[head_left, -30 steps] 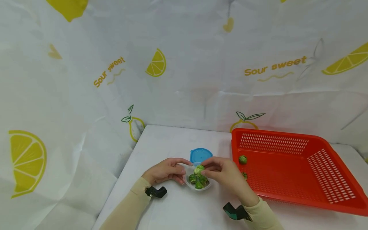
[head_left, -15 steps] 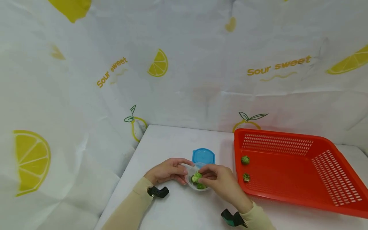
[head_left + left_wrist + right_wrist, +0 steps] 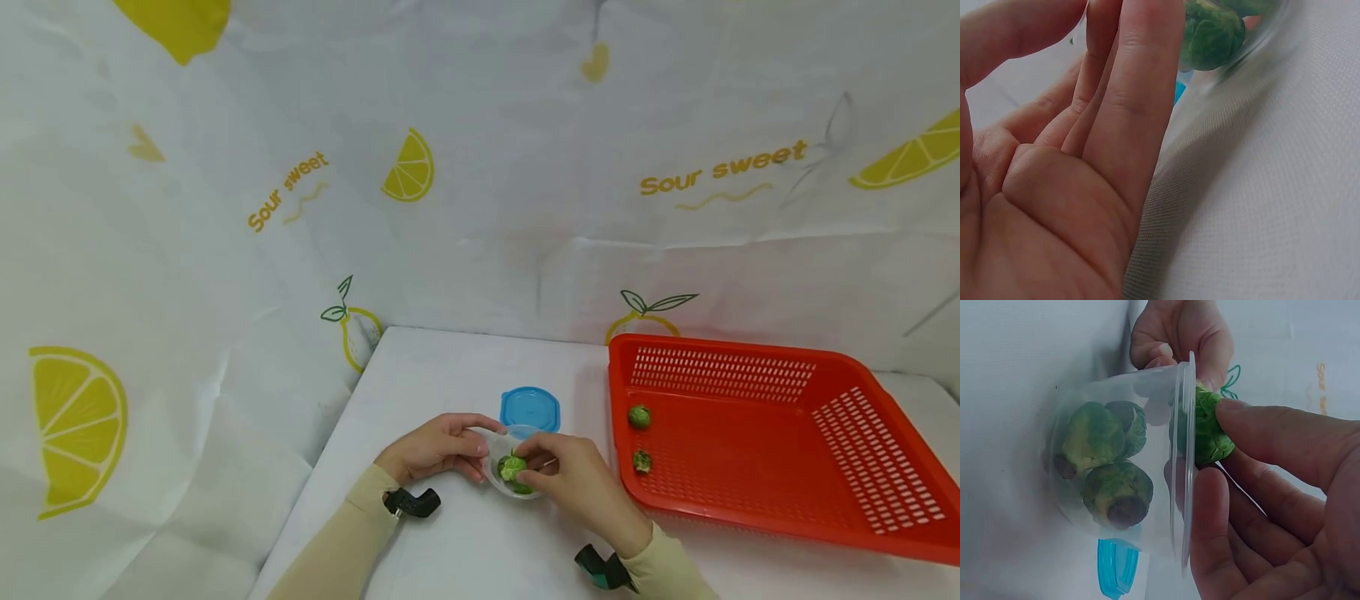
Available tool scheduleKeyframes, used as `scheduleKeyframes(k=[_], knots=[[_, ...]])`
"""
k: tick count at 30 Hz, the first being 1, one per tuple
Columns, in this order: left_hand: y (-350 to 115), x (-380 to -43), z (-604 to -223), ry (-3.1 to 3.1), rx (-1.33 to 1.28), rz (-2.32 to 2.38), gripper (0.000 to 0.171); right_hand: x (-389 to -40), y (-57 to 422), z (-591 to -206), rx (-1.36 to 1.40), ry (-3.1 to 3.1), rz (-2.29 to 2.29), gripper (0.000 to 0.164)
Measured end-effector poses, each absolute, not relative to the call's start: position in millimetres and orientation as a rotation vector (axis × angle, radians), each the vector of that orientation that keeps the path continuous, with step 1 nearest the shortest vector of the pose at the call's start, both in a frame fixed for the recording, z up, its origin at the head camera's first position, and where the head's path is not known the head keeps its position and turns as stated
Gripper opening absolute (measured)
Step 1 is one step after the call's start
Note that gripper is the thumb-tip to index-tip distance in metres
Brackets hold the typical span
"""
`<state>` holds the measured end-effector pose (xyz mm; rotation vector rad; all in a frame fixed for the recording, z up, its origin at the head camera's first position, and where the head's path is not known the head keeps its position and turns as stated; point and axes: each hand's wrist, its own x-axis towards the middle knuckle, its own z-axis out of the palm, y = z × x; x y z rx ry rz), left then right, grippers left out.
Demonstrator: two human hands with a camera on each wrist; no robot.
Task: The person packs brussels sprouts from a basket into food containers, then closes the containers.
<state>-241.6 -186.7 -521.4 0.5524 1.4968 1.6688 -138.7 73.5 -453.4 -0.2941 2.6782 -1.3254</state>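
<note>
My left hand (image 3: 442, 447) holds a clear plastic tub (image 3: 1160, 534) at its left side, thumb by the rim, on the white table. In the left wrist view its fingers (image 3: 1138, 75) reach up beside the tub, where a green sprout shows through the wall. My right hand (image 3: 581, 475) pinches a Brussels sprout (image 3: 1212, 428) between thumb and fingers, right at the tub's mouth. Several other Brussels sprouts (image 3: 1094, 437) lie at the bottom of the tub, seen through its side.
A blue lid (image 3: 530, 408) lies just behind the tub. To the right stands a large red basket (image 3: 750, 467) with two sprouts (image 3: 639, 417) near its left wall. A white sheet printed with lemons (image 3: 480, 192) hangs behind the table.
My right hand has moved down and slightly toward me with the sprout, lower into the tub's mouth. My left hand has kept its hold on the tub.
</note>
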Motion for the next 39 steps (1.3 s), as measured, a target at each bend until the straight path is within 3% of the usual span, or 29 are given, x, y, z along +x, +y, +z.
scheduleKeyframes(k=[15,23,32,39], knots=[[-186.2,-242.5,-519.3,1.478,0.58,1.677,0.051,-137.2,72.3,-449.3,-0.324,2.666,-1.285,0.022],[-186.9,-241.9,-521.7,1.48,0.572,1.67,0.051,-127.9,85.1,-421.7,-0.417,2.642,-1.315,0.021],[-187.4,-241.4,-519.4,1.492,0.541,1.667,0.053,-128.5,132.4,-374.2,-0.481,2.709,-1.174,0.019],[-188.1,-240.3,-522.3,1.474,0.567,1.683,0.051,-148.1,187.3,-366.4,-0.381,2.806,-1.06,0.023]])
